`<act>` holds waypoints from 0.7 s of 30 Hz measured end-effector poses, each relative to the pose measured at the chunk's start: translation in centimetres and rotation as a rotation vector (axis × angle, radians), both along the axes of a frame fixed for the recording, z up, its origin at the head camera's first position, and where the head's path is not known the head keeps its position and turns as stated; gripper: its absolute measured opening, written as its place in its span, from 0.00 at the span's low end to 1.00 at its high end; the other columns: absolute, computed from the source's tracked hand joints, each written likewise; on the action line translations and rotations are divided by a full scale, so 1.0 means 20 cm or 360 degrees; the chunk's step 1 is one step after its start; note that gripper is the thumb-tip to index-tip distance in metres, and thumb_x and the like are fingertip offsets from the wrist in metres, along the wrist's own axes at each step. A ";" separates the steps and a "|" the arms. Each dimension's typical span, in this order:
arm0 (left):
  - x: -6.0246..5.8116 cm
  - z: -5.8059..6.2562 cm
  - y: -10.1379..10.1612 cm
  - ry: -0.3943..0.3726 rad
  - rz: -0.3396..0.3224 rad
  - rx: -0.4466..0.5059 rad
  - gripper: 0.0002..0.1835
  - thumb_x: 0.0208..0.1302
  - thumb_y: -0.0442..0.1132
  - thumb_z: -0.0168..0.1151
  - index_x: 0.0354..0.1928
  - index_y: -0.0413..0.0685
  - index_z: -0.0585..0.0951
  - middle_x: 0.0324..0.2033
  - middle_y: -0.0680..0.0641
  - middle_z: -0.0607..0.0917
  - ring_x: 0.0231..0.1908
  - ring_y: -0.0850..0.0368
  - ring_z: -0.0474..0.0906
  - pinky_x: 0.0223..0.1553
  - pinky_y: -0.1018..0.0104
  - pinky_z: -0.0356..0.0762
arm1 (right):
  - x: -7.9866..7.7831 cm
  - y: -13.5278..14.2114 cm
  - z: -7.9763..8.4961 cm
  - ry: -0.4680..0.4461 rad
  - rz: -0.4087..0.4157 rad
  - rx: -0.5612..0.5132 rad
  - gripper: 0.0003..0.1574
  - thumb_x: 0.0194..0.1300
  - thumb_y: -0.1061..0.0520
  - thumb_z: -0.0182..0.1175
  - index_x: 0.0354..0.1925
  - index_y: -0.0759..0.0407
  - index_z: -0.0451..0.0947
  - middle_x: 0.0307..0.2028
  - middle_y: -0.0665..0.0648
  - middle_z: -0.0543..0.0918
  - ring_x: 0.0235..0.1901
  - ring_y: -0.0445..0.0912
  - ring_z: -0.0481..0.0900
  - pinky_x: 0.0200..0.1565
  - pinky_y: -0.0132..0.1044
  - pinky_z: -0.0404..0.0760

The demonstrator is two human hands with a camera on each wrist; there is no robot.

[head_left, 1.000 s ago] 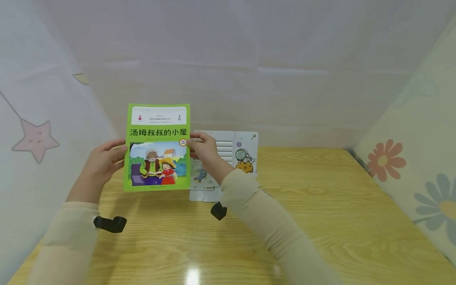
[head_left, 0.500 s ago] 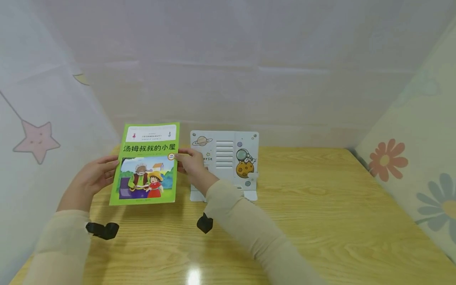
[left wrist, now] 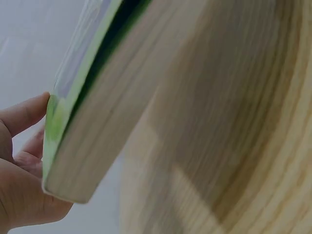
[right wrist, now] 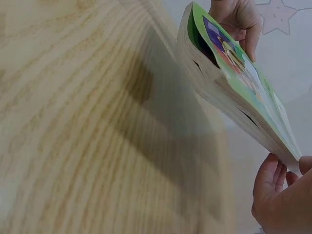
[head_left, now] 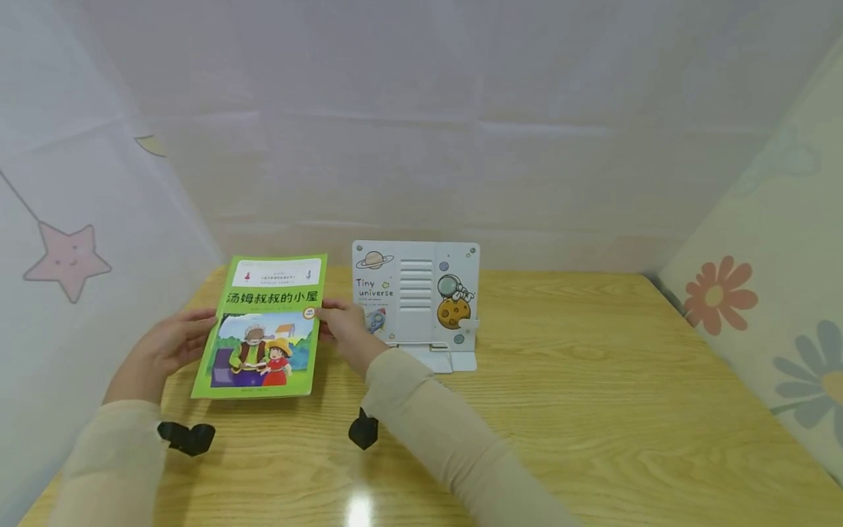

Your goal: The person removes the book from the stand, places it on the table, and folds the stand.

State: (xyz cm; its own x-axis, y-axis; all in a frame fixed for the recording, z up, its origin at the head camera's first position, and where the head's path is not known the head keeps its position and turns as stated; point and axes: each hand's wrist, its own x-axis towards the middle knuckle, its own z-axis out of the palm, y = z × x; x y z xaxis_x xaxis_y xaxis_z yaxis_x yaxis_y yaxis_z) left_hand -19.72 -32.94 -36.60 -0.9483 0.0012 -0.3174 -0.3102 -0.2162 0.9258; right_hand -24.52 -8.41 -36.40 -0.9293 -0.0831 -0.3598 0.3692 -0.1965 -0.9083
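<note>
Keeping both side edges pinched with even pressure should steady the green Uncle Tom's Cabin paperback (head_left: 263,331), which is held tilted just above the wood-grained bench (head_left: 593,410). Its left edge is clamped by the left grip (head_left: 167,345), its right edge by the right grip (head_left: 351,328). Bending of the thin, glossy cover (head_left: 299,385) is best avoided, since it is parted in places from the thick, matte page block (left wrist: 112,117). Beyond, to the right, a flat, slotted, space-printed white bookstand (head_left: 416,322) is stood up, backed by creased, pale cloth (head_left: 421,161).
</note>
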 end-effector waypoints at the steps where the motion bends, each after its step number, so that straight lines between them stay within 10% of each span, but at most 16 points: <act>1: 0.00 -0.01 0.00 -0.0003 -0.0001 -0.0010 0.06 0.55 0.36 0.58 0.31 0.58 0.75 0.26 0.54 0.81 0.28 0.60 0.77 0.31 0.68 0.76 | 0.00 -0.01 -0.01 -0.0010 -0.0007 0.0007 0.09 0.52 0.65 0.58 0.34 0.57 0.78 0.27 0.54 0.79 0.28 0.47 0.76 0.36 0.39 0.75; 21: -0.01 -0.15 0.01 -0.0087 0.0004 -0.0269 0.20 0.56 0.38 0.57 0.51 0.45 0.66 0.24 0.59 0.79 0.27 0.65 0.75 0.30 0.70 0.74 | 0.01 -0.01 -0.16 -0.0158 0.0096 0.0013 0.18 0.55 0.65 0.55 0.46 0.56 0.75 0.30 0.54 0.79 0.33 0.47 0.76 0.34 0.37 0.75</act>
State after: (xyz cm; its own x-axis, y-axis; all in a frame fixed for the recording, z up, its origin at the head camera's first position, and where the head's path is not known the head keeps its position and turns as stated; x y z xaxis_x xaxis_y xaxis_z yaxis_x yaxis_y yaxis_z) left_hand -20.01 -32.80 -39.66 -0.9295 -0.0587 -0.3641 -0.3608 -0.0598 0.9307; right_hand -24.39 -8.68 -39.58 -0.8826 -0.1345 -0.4505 0.4682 -0.1643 -0.8682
